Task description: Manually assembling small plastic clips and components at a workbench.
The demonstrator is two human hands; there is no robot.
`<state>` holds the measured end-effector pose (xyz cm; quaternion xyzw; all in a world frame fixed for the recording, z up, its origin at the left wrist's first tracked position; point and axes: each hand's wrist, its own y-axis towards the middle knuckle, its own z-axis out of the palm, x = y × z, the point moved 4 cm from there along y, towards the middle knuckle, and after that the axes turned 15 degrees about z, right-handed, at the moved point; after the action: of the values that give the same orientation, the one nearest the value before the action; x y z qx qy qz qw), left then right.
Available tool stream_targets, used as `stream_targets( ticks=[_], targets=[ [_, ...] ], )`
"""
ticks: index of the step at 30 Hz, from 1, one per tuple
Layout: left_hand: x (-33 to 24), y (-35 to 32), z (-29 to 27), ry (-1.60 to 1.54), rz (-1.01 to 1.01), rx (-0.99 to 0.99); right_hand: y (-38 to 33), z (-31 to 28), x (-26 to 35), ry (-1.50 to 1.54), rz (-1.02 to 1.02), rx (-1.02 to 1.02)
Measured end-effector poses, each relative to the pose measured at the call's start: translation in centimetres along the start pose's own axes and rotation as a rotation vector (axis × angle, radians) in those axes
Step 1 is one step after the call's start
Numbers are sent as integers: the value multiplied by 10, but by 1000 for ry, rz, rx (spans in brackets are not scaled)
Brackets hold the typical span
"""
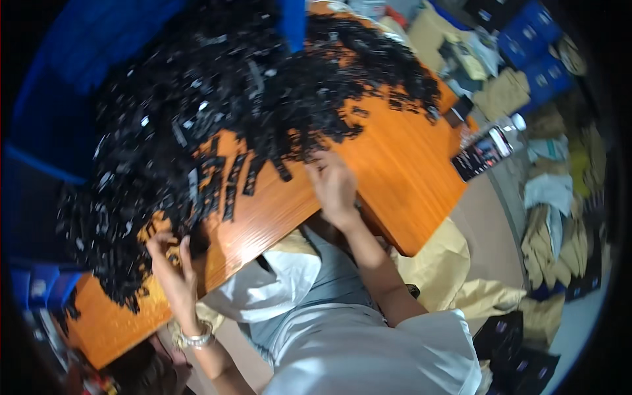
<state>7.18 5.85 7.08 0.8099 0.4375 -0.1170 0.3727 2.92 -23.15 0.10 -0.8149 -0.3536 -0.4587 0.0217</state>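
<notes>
Left hand [172, 260] grip unclear at black parts heap [217, 112]; right hand [334, 187] fingers apart, bare orange table [395, 171] beside.

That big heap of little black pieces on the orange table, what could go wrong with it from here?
The heap of black pieces reaches the table's near edge by the left hand, so pieces there might get swept off as it reaches in. The phone lies at the table's far corner, partly over the edge, and a bump could probably drop it. The right hand works at the heap's rim, where loose pieces could slide toward the person's lap.
</notes>
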Motion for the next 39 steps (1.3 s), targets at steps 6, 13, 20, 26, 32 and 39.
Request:
stream_targets(
  ticks=[6,13,20,26,32,39],
  targets=[
    [-8,-6,23,-328,-13,14,2,-10,-3,1,132,117],
    [-16,-19,57,-793,-194,32,-17,-23,3,22,-23,166],
    [-51,-18,98,-1045,-216,244,-46,-46,50,477,-317,463],
    [-61,-15,97,-949,-136,284,-53,-42,56,455,-367,506],
    [-59,-15,98,-987,-136,255,-56,-43,51,463,-301,502],
    [-57,-14,98,-1062,-193,342,-52,-40,49,431,-310,591]
  ],
)
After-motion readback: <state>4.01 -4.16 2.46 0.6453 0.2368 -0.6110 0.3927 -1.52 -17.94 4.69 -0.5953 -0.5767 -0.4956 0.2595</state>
